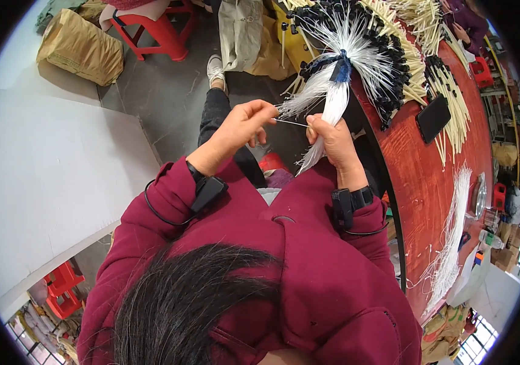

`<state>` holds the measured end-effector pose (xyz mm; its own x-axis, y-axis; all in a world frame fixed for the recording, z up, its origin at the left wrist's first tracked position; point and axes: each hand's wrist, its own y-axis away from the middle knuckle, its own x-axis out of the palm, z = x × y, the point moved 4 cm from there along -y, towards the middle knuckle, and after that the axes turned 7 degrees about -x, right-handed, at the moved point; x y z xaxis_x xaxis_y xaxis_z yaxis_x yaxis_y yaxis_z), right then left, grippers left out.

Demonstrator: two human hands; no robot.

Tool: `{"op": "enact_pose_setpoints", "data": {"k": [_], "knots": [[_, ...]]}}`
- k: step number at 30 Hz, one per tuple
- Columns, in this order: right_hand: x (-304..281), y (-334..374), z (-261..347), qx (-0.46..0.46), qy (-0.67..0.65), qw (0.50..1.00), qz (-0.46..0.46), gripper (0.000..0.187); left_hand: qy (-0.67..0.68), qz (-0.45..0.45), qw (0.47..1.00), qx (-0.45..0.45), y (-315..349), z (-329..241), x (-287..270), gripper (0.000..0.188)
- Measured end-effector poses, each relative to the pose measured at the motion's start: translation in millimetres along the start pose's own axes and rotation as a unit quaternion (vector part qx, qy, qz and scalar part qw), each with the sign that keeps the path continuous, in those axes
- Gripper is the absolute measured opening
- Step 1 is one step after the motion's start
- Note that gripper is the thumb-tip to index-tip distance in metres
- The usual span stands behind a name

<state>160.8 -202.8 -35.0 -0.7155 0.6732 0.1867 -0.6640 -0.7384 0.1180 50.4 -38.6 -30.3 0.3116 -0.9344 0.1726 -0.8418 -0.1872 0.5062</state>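
Note:
My left hand (241,131) is closed in a pinch on one end of a thin white strand (291,123), which runs taut across to my right hand. My right hand (334,143) is closed too, its thumb and finger on the strand, beside the hanging tail of a white strand bundle (334,103). A dark blue tie (342,68) gathers that bundle at the table's edge. Above the tie the strands fan out over black-tipped cream sticks (415,67). My fingers partly hide where the strand meets the tail.
On the reddish wooden table (415,182) lie a black phone (433,118) and a second bunch of white strands (451,243). A white panel (59,176) stands at my left. Further off are a red stool (156,30), a brown sack (80,47) and another person's shoe (216,70).

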Motion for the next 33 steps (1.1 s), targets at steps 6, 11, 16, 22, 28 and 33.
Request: {"op": "enact_pose_setpoints", "data": {"k": [6, 11, 16, 22, 28, 33], "knots": [[-0.6, -0.9, 0.5, -0.005, 0.003, 1.0, 0.0, 0.028, -0.07, 0.073, 0.994, 0.039, -6.0, 10.6, -0.5, 0.02], [-4.0, -1.3, -1.2, -0.015, 0.018, 1.0, 0.001, 0.029, 0.097, 0.152, 0.979, -0.099, -10.4, 23.5, -16.1, 0.018], [-5.9, -3.0, -5.4, -0.012, 0.047, 0.999, 0.008, 0.029, 0.254, 0.16, 0.922, -0.245, -17.7, 44.9, -18.2, 0.018], [-4.0, 1.6, -0.5, -0.021, 0.014, 1.0, -0.008, 0.029, 0.137, 0.078, 0.981, -0.111, -3.4, 20.4, -14.6, 0.023], [-1.7, -0.4, 2.6, -0.035, -0.009, 0.999, 0.01, 0.029, 0.143, 0.048, 0.984, -0.094, 3.3, 14.5, -19.0, 0.02], [-2.2, 0.8, 3.9, -0.033, -0.008, 0.999, 0.004, 0.029, 0.113, 0.068, 0.99, -0.044, -2.5, 16.5, -17.7, 0.017]]}}
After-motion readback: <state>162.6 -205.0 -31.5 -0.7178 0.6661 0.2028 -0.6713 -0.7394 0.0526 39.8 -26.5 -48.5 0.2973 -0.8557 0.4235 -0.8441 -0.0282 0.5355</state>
